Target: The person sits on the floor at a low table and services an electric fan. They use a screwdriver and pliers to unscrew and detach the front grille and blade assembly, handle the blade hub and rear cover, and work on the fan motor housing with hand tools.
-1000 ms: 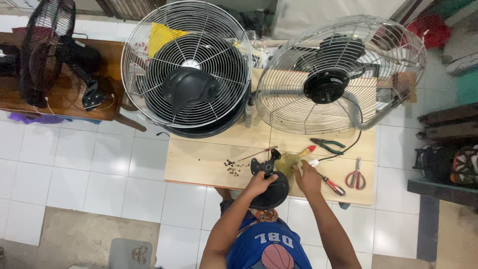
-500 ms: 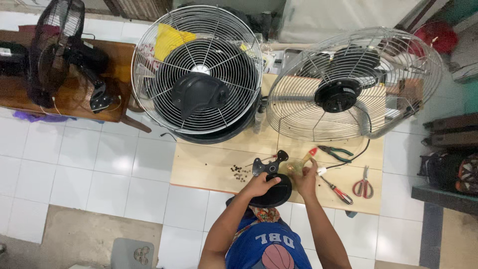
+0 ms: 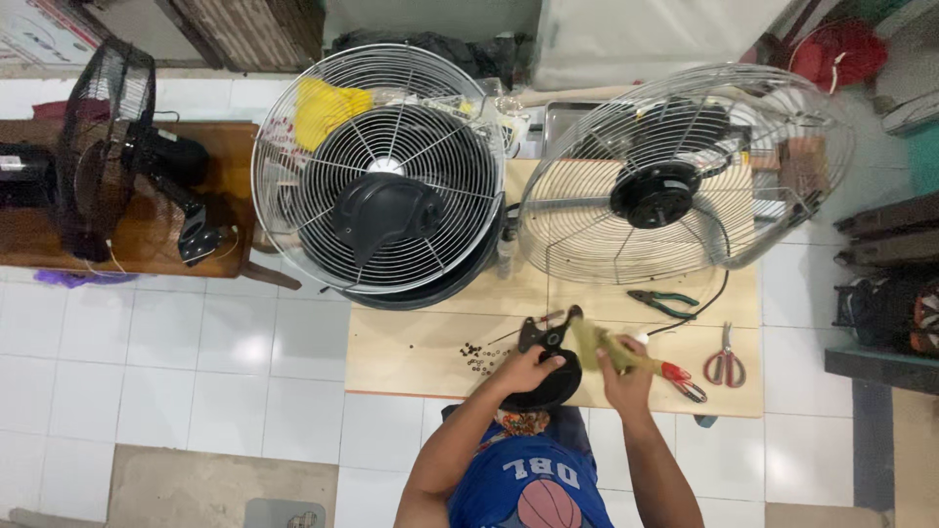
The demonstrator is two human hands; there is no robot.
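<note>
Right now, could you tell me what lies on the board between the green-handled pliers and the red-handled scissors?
In the head view, only bare pale wooden board and a stretch of thin black cable separate the green-handled pliers from the red-handled scissors.

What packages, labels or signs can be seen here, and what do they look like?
Cardboard box: top left corner, pale with printed colour markings, only partly in view.
Label: small white strip on the black fan motor at the far left.
Clear plastic bags: crumpled, behind the two fan grilles.
No screens show.
</note>
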